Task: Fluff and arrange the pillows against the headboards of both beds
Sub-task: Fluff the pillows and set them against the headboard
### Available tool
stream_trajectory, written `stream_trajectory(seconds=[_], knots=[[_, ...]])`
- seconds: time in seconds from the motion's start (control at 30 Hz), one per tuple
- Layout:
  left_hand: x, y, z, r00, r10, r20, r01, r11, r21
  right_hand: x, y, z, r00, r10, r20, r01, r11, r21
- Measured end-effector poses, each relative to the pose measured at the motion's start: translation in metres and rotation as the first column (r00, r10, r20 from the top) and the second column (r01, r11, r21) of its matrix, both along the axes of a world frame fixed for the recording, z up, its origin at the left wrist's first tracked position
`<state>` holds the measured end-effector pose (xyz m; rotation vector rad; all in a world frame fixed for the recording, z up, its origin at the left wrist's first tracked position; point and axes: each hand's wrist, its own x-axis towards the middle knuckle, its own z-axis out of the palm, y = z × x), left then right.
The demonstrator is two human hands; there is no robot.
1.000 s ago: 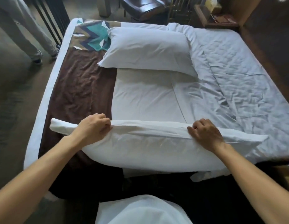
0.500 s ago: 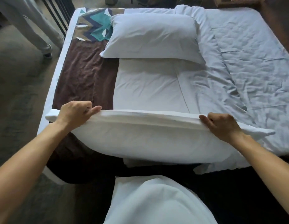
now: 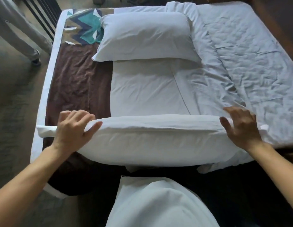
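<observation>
A white pillow (image 3: pixel 158 141) stands on its long edge across the near end of the bed. My left hand (image 3: pixel 73 128) grips its left end, fingers curled over the top seam and thumb on the front face. My right hand (image 3: pixel 240 126) holds the right end loosely, fingers spread over the top and thumb on the front. A second white pillow (image 3: pixel 145 36) lies flat at the far end of the bed. Part of a third white pillow (image 3: pixel 158 202) shows at the bottom, just below me.
The bed has a wrinkled white sheet (image 3: pixel 249 54) on the right and a brown runner (image 3: pixel 73 82) with a teal zigzag patch (image 3: pixel 83 27) on the left. Another person's legs (image 3: pixel 16 30) stand on the carpet at the upper left, beside dark railings (image 3: pixel 44 15).
Both hands have slid outward along the pillow's top edge to its ends. My right hand's fingers have spread from a pinch. The view has tilted closer over the bed.
</observation>
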<state>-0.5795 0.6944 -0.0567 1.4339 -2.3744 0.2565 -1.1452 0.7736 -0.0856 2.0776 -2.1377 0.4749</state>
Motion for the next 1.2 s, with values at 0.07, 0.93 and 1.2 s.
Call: stream_trajectory(seconds=[0.07,0.93,1.2], knots=[[0.006,0.021,-0.018,0.995,-0.048,0.090,0.035,0.989,0.147,0.003,0.009,-0.014,0.996,0.071,-0.051,-0.063,0.986,0.154],[-0.014,0.008,-0.086,0.978,0.205,0.024,-0.207,0.975,0.086,0.031,0.044,-0.067,0.961,-0.276,0.014,0.274,0.960,0.062],[-0.052,-0.007,-0.031,0.985,0.172,-0.028,-0.174,0.981,-0.084,-0.023,0.026,-0.049,0.992,-0.126,-0.017,0.123,0.983,-0.139]])
